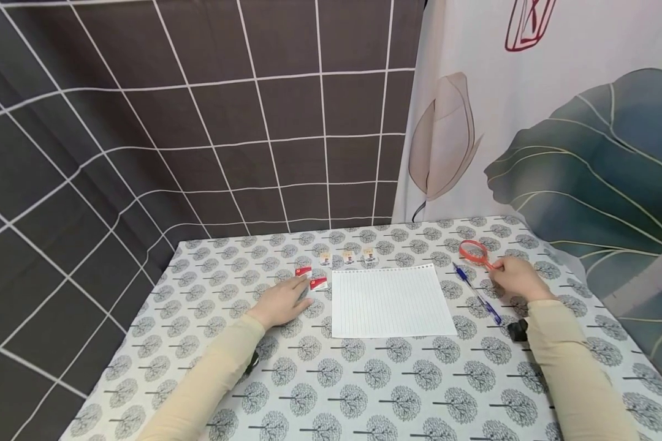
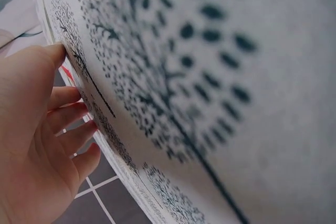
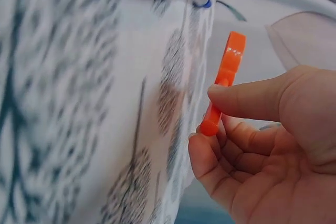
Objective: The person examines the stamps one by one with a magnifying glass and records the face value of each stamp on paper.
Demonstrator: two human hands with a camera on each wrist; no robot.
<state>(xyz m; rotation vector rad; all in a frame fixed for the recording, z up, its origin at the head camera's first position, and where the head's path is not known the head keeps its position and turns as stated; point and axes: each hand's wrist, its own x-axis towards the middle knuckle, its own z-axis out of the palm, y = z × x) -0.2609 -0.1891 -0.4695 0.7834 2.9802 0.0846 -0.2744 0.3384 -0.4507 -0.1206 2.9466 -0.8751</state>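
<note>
My right hand pinches the handle of an orange-red magnifying glass between thumb and fingers, at the right of the table. In the right wrist view the magnifying glass appears edge-on, just above the tablecloth. My left hand rests on the cloth with its fingers extended and slightly bent. Its fingertips reach two small red-and-white cards; whether they touch them cannot be told. In the left wrist view that hand holds nothing visible.
A lined sheet of paper lies between the hands. Beside it, to the right, is a blue pen. Behind the sheet, three small picture cards stand in a row. A dark gridded curtain hangs along the table's back and left.
</note>
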